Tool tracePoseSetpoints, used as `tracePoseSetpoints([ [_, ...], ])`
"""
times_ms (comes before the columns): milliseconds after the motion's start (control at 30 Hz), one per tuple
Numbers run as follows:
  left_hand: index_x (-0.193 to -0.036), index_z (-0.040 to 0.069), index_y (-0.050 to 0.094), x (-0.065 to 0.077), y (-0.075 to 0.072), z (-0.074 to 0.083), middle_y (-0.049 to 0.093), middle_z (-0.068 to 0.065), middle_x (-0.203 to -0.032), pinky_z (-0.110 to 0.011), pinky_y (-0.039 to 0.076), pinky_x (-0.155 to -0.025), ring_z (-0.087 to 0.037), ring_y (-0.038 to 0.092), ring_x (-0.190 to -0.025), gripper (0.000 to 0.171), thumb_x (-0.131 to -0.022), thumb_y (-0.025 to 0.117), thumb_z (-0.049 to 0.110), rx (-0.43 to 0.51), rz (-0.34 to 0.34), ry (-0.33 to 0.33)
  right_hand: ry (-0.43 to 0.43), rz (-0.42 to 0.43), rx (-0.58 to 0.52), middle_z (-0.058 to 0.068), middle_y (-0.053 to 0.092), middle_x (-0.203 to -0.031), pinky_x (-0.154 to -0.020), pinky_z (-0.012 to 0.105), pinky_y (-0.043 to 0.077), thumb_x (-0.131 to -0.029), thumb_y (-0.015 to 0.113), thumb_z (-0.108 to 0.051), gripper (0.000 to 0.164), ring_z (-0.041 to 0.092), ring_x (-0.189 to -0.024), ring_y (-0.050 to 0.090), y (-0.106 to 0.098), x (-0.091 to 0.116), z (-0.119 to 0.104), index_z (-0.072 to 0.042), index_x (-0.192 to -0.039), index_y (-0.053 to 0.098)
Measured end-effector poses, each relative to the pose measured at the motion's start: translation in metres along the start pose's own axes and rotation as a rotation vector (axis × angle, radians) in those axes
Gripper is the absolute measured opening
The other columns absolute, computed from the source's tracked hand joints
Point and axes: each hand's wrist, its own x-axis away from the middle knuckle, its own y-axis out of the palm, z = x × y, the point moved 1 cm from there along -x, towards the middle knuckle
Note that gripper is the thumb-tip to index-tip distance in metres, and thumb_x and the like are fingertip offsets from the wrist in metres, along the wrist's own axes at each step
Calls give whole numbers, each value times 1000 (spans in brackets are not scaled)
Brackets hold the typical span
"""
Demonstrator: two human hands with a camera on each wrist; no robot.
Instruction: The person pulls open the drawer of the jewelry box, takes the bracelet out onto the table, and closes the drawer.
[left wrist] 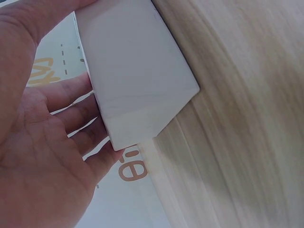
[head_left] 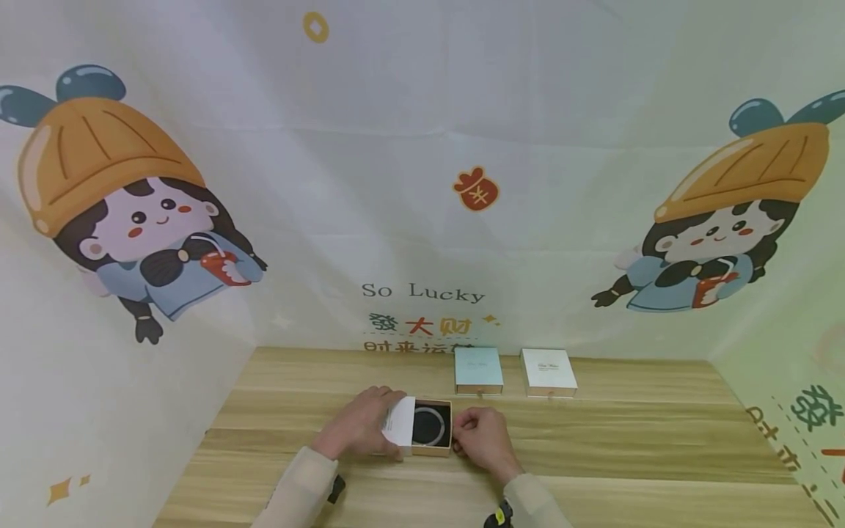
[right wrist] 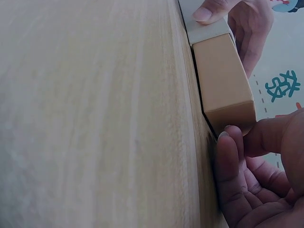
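Note:
A white slide-out gift box lies on the table in front of me, its white sleeve [head_left: 399,423] at the left. The light-brown drawer [head_left: 432,451] is partly pulled out to the right. Inside the drawer, a pale ring-shaped bracelet [head_left: 441,433] lies on black padding. My left hand [head_left: 367,422] grips the sleeve, with the thumb on the near side and the fingers along the far side. At the drawer's outer end, my right hand [head_left: 485,438] pinches with thumb and fingertips; the pinched part is hidden behind the fingers.
Two more closed drawer boxes stand at the back of the table, a light-blue one [head_left: 478,370] and a white one [head_left: 549,372] to its right. Behind them rises a printed cloth backdrop [head_left: 548,242]. The wooden tabletop [head_left: 627,447] extends to both sides.

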Motion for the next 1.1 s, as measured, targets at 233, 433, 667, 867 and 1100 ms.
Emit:
tracePoseSetpoints([
  [233,-145,7,54,0,-1,-1,63,-13,-133,-50,51,-102,-31,59,-119,102,-58,98,38,8,8,9,-10,17,-10,4,66,-63,-48,22,52,-84,64,6,7,8,-51,63,-2,0,-1,2,-79,68],
  [433,-145,6,54,1,-1,-1,63,-11,-131,-49,51,-100,-28,58,-117,101,-59,98,37,9,6,13,-23,13,8,3,66,-64,-49,22,53,-85,64,5,8,8,-52,64,-3,-2,3,2,-80,68],
  [667,-145,7,54,1,-1,-1,63,-11,-131,-49,51,-99,-27,58,-116,101,-59,98,37,16,-1,-5,-34,18,20,3,67,-64,-48,22,53,-84,64,4,8,8,-52,64,-5,-4,6,0,-79,68],
  [867,-146,8,54,0,-1,-1,63,-12,-132,-50,51,-102,-30,58,-118,102,-59,98,38,11,-3,-3,-40,11,47,2,66,-65,-49,22,52,-85,65,3,7,8,-53,64,-7,-4,7,0,-80,68],
  [1100,-146,7,53,-1,1,-2,63,-12,-134,-51,49,-106,-33,58,-123,103,-58,98,39,4,-2,-2,-66,15,47,3,66,-64,-48,20,51,-85,64,5,8,8,-52,64,-8,-1,8,0,-79,67],
])
